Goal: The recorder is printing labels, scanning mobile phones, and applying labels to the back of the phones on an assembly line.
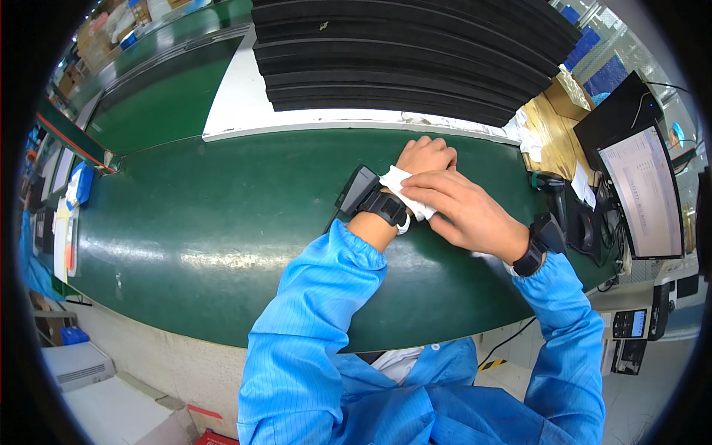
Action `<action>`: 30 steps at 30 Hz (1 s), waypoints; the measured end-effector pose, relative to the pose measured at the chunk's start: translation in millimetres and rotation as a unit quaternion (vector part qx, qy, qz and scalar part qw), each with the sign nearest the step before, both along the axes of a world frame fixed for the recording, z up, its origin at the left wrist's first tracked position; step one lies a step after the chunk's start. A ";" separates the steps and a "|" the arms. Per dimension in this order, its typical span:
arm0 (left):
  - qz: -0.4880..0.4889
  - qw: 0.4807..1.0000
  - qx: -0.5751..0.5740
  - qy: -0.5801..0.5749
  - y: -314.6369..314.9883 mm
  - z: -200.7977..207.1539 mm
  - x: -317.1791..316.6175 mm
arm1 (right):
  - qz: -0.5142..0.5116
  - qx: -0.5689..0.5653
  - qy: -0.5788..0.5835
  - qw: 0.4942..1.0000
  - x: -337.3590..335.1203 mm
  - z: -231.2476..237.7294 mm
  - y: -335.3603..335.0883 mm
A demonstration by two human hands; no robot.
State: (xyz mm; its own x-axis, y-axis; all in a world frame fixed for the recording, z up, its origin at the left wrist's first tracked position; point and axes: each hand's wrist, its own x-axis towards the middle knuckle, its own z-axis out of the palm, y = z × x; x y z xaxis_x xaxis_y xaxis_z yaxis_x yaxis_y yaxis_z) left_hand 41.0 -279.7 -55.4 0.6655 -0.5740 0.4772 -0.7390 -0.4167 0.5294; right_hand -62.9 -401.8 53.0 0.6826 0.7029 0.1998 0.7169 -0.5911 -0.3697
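Observation:
Over the green tabletop, my left hand is curled into a loose fist, with nothing showing in its fingers. A crumpled white tissue lies across the back of my left wrist. My right hand holds this tissue, its fingers pressing it down on the wrist from the right. The underside of the tissue is hidden. Each wrist carries a black strap with a dark boxy device, the left device close to the tissue and the right device near the sleeve cuff.
Black ribbed panels are stacked on a white board beyond my hands. To the right stand a monitor, a handheld scanner, cables and a cardboard box. A green post rises at the left.

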 end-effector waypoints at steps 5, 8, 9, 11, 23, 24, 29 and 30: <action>0.011 0.999 0.003 -0.034 -0.8 -4.0 0.4 | 0.000 0.021 -0.053 0.998 8.4 -8.7 -1.3; 0.011 0.999 -0.002 -0.032 -0.5 -3.3 1.1 | -0.016 0.034 -0.052 0.998 8.3 -11.1 -0.7; 0.006 1.000 0.003 -0.019 -0.5 -2.3 1.5 | -0.031 0.042 -0.041 0.998 8.0 -11.7 -0.6; 0.005 1.000 0.009 -0.016 -1.2 -1.8 1.9 | -0.033 0.043 -0.046 0.997 7.9 -11.9 0.1; 0.011 0.999 -0.002 -0.044 -1.4 -4.1 -2.1 | -0.100 0.104 -0.056 0.988 2.0 -12.4 7.2; 0.018 0.999 -0.010 -0.027 -1.6 -4.7 -2.3 | -0.117 0.103 -0.049 0.987 -2.0 -10.6 11.0; 0.014 1.000 -0.006 0.008 -2.7 -1.9 0.0 | -0.130 0.108 -0.056 0.984 -16.2 -8.9 29.5; 0.017 1.000 0.001 0.010 -3.5 0.4 0.1 | -0.145 0.107 -0.047 0.982 -18.0 -9.0 31.4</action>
State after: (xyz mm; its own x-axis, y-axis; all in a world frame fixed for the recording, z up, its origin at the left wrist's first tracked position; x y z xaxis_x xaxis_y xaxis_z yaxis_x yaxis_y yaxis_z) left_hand 41.1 -283.3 -55.0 0.6939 -0.5525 0.4619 -0.7137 -0.4424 0.5430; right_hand -80.9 -370.4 44.0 0.8199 0.4157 0.3937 0.5661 -0.6916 -0.4486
